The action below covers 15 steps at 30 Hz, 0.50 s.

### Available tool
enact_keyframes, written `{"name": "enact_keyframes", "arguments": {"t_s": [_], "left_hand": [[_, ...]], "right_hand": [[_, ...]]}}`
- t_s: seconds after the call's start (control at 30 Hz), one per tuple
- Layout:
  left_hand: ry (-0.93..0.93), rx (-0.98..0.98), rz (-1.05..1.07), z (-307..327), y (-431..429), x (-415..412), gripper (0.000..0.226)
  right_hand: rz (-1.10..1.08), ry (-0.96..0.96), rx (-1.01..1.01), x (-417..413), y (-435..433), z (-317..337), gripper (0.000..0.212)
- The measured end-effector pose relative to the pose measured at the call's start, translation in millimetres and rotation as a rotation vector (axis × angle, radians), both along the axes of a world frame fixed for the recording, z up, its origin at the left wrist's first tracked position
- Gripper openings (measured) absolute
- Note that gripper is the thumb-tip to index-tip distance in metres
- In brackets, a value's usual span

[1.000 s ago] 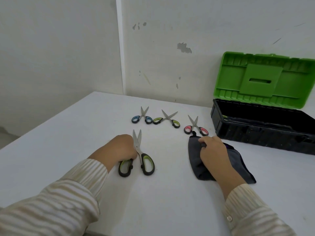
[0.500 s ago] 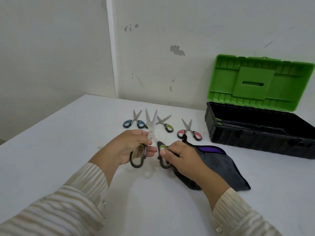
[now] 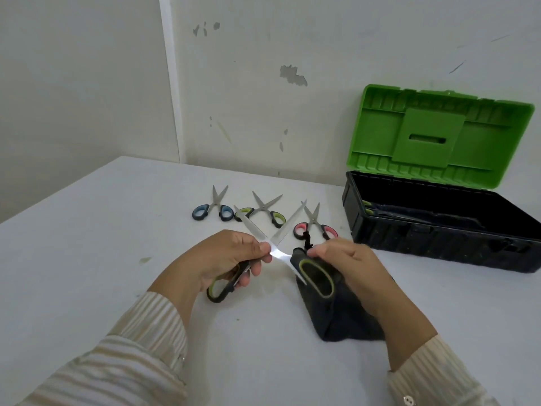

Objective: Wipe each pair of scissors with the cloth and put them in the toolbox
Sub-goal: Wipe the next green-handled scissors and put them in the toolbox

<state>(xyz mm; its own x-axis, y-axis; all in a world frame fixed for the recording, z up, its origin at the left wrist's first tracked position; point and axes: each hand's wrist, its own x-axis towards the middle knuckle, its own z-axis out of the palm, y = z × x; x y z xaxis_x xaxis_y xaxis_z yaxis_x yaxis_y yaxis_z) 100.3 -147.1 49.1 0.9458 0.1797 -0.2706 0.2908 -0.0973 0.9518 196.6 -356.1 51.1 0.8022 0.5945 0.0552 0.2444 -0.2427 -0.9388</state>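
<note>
Steel and hard plastic: large scissors held just above the table, blades spread wide, tips toward 11 and 1 o'clock. Left hand curled round the black-and-green handle loop at 7 o'clock, thumb and forefinger pinching close to the pivot. Right hand closed on the other loop at 4 o'clock together with a fold of the dark grey cloth, rest of the cloth drooping to the table beneath.

Handling, by judgement: stiff, light enough for one hand, nothing fragile. Bare blades smooth and probably slippery, edges and points sharp. Best held by the rubbery loops or by the flat of a blade near the pivot, never across an edge. Wipe from pivot outward to tip, with cloth folded thick between fingers and steel. Cloth soft and limp, liable to snag on the open points.

Waiting in a row at 12 o'clock, beyond the hands: blue-handled scissors, green-handled scissors, pink-handled scissors, all flat on the table, blades slightly parted. Toolbox at 2 o'clock, green lid raised against the wall, black tub open. Something yellow-green at its left end, too dark to name. Safer to close the blades before lowering in.
</note>
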Motion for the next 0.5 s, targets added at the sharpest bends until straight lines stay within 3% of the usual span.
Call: {"name": "enact_keyframes", "arguments": {"t_s": [0.1,0.23,0.37,0.5], "left_hand": [[0.044,0.076,-0.074,-0.4,2.4,-5.2,0.025],[0.056,0.116,-0.077,-3.7,-9.7,-0.7,0.023],[0.028,0.069,-0.038,-7.7,-21.7,3.6,0.022],[-0.023,0.166,-0.024,-7.1,-26.1,2.9,0.024]], "right_hand": [[-0.184,0.012,0.169,9.6,-2.5,1.8,0.030],[-0.133,-0.127,0.310,-2.5,4.8,8.6,0.046],[-0.050,-0.672,-0.159,-29.3,29.1,-4.5,0.015],[-0.136,-0.764,-0.254,-22.6,35.8,-5.4,0.014]]}}
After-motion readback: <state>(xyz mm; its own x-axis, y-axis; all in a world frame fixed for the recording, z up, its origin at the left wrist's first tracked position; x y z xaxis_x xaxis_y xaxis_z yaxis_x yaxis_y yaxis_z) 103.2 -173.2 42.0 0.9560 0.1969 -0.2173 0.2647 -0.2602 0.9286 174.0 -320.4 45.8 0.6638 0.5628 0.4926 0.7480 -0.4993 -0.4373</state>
